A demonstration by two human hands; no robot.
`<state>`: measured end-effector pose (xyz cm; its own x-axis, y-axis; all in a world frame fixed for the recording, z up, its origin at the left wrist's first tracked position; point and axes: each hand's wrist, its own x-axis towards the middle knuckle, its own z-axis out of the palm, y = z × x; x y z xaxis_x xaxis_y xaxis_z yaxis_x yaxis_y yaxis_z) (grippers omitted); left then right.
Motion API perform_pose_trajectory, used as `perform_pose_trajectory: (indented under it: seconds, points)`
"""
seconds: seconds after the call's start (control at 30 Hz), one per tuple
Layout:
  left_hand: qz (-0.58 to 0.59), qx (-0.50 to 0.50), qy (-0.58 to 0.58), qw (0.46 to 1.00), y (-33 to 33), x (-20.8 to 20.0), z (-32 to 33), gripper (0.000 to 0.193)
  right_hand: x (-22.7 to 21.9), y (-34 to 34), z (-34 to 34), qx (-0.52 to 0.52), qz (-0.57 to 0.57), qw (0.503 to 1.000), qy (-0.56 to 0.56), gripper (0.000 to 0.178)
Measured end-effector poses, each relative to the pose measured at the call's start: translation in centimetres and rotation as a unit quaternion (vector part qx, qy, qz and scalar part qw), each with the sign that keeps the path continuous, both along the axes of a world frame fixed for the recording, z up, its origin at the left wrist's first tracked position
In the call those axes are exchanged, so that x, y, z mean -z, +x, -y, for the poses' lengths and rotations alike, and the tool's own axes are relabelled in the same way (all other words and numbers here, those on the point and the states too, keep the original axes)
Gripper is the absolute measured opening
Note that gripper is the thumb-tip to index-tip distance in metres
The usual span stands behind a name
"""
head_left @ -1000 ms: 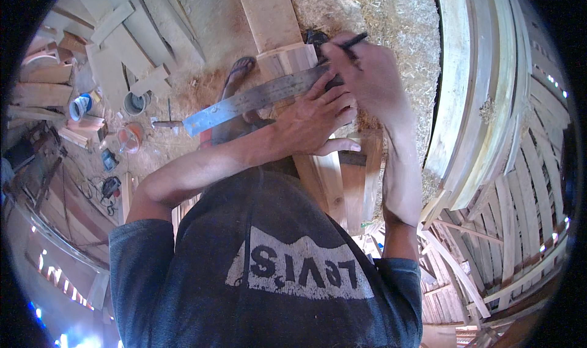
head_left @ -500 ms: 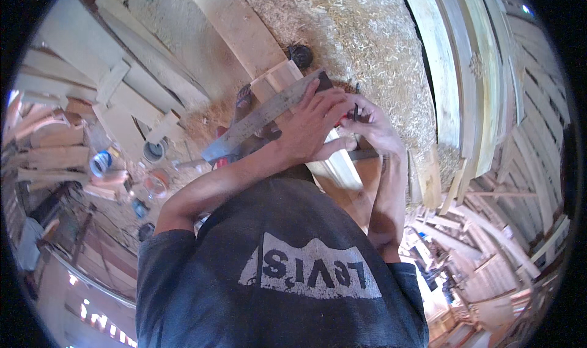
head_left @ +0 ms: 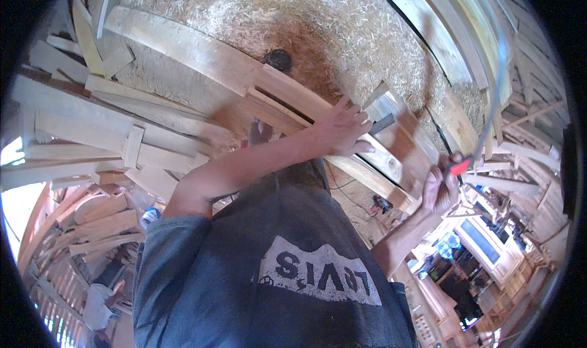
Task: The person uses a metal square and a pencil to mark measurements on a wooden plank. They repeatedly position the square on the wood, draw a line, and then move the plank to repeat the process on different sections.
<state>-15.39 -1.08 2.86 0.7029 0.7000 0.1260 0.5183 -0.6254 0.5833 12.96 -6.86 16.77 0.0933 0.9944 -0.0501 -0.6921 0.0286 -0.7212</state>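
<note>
My left hand [head_left: 342,128] lies over a long pair of boards [head_left: 299,97], its fingers bent and its thumb low. A flat dark-grey bar [head_left: 383,124] sticks out between fingers and thumb; the rest of it is hidden. Well to the right, my right hand [head_left: 440,186] is closed round a red-and-black tool [head_left: 457,166]. From it a thin pale strip [head_left: 494,97] seems to run upward, smeared and bent near the rim; the tool's kind is unclear. A thin dark stick [head_left: 439,130] rises beside that hand. A pale block [head_left: 385,161] sits between the boards.
Sawdust and shavings [head_left: 232,18] cover the ground ahead. Long planks [head_left: 437,36] lie at the far right, with more stacked boards [head_left: 73,116] at the left. A framed panel [head_left: 480,241] stands at the lower right. Another person [head_left: 98,305] is at the lower left.
My right hand has swung away from my left, out to the right, with the red-and-black tool. The view has turned. The long grey piece under my left hand is now mostly hidden.
</note>
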Motion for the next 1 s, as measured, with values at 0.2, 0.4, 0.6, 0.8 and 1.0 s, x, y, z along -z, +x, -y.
perform_pose_trajectory:
  seconds: [0.2, 0.4, 0.6, 0.8, 1.0]
  points:
    - [-0.078, 0.049, -0.062, 0.994, 1.0, -0.4, -3.8, 0.078, -1.6, 3.5, 10.0, 0.110, -0.046, 0.990, 0.072, 0.056]
    - [-0.028, 0.043, -0.035, 0.998, 0.0, -0.3, -0.5, 0.104, -2.7, 6.9, 17.8, 0.348, 0.153, 0.925, 0.007, 0.030]
    - [0.084, -0.002, -0.032, 0.996, -2.0, -2.6, 0.4, 0.087, 1.2, 7.1, 18.4, 0.426, 0.494, 0.723, -0.227, 0.028]
    - [0.117, -0.495, -0.036, 0.860, -13.0, -2.9, 4.1, 0.073, 12.6, 3.4, 19.4, 0.470, 0.517, 0.680, -0.223, 0.044]
    - [0.028, -0.603, -0.181, 0.776, -16.0, 1.1, 6.3, 0.072, 13.3, 2.6, 18.5, 0.376, 0.529, 0.662, -0.375, 0.054]
